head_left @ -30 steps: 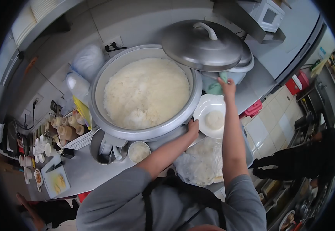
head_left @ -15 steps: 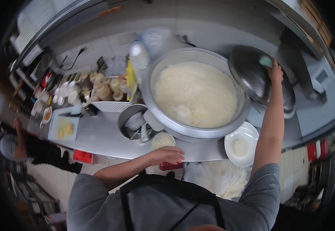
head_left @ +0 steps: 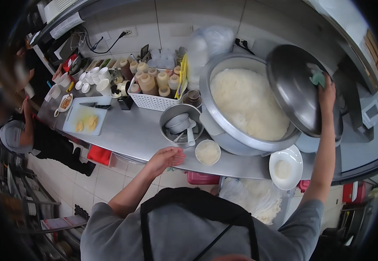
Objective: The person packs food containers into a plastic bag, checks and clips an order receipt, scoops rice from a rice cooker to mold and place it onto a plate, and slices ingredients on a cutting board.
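Note:
My right hand (head_left: pixel 327 93) is wrapped round a green cloth (head_left: pixel 317 78) at the handle of the large metal lid (head_left: pixel 293 87). The lid is tilted over the right edge of the big pot (head_left: pixel 206 93), which is full of white rice (head_left: pixel 245 104). My left hand (head_left: pixel 167 159) is held in the air by the counter's front edge, fingers apart, with nothing in it. Near it stand a small bowl of rice (head_left: pixel 207 152) and a metal pot (head_left: pixel 165 117) with ladles inside. A white plate (head_left: pixel 297 174) with a mound of rice lies below the lid.
On the counter (head_left: pixel 128 132) are a white basket (head_left: pixel 150 103) of sauce bottles and a cutting board (head_left: pixel 71 119) with a knife and yellow pieces. A bag of rice (head_left: pixel 258 191) lies near my body. Another person (head_left: pixel 45 139) stands at the far left.
The view has swung left. My right hand has gone to the lid's handle with the cloth, and the lid is now tilted. My left hand has left the area below the big pot and opened.

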Demonstrator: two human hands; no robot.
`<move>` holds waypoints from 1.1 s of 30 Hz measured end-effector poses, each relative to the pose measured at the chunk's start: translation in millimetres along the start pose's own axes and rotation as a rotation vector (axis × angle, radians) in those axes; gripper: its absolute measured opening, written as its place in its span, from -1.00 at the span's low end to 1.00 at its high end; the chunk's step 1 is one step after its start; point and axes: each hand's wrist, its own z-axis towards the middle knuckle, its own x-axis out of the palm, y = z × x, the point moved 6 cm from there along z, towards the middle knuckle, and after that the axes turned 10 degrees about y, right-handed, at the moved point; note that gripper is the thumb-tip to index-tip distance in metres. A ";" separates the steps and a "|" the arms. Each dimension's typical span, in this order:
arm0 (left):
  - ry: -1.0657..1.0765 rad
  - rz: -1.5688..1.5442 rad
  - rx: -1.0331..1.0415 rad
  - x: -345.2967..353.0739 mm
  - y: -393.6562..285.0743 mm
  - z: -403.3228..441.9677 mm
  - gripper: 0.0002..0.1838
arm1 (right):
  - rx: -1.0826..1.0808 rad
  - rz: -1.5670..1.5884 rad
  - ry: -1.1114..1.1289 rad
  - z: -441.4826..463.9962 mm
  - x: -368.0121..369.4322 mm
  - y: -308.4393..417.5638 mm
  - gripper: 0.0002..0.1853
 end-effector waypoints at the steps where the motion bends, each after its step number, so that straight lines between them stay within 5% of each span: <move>1: 0.009 0.010 0.008 -3.5 -1.4 -1.6 -0.68 | -0.054 0.043 0.006 -6.1 -1.8 21.2 -0.46; 11: -0.034 -0.024 0.161 -46.5 -9.9 -78.1 -0.70 | -0.178 0.196 0.182 -42.3 45.7 156.3 -0.51; 25: -0.305 -0.141 0.283 -132.5 10.8 -201.4 -0.71 | -0.167 0.070 0.012 -40.9 54.5 162.2 -0.58; 28: -0.342 -0.121 0.304 -145.0 13.0 -226.7 -0.69 | -0.036 0.545 -0.158 -49.6 24.8 194.9 -0.62; 30: -0.378 -0.099 0.313 -153.1 16.3 -238.3 -0.68 | 0.110 1.344 0.144 -80.4 25.4 271.4 -0.60; 32: -0.508 0.374 0.387 -162.2 8.4 -247.4 -0.57 | -0.121 1.380 0.284 -135.6 4.5 382.7 -0.57; 33: -0.529 0.373 0.396 -161.3 1.8 -251.9 -0.57 | 0.044 1.752 0.490 -166.1 45.5 415.9 -0.57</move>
